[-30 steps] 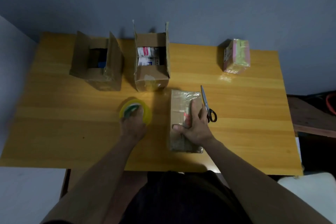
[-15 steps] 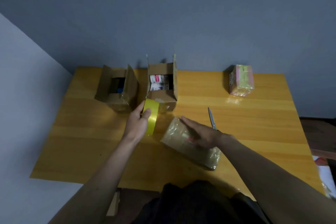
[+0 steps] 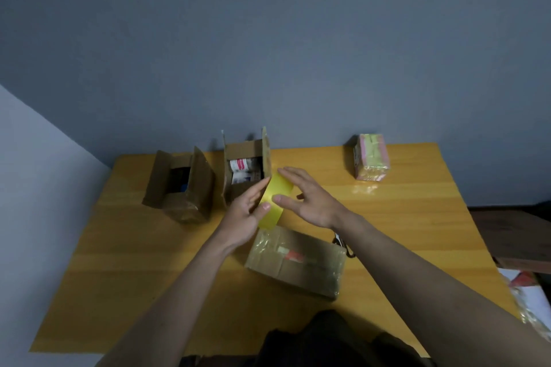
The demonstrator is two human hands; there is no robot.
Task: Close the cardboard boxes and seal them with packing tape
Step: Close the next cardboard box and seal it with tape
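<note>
My left hand holds a yellow roll of packing tape on edge above the table. My right hand is at the roll's right side, its thumb on the roll's face and its fingers spread and fairly straight. Below both hands a closed, taped cardboard box lies at an angle on the table. Two open boxes stand further back: a left box with dark contents and a middle box holding white packages.
A wrapped pink and yellow package stands at the back right of the wooden table. Scissors lie partly hidden under my right forearm. A grey wall rises behind the table. White items lie off the table's right edge.
My left hand lifted the tape roll off the table and stood it on edge. My right hand left the closed box and came up to the roll. The closed box turned at an angle.
</note>
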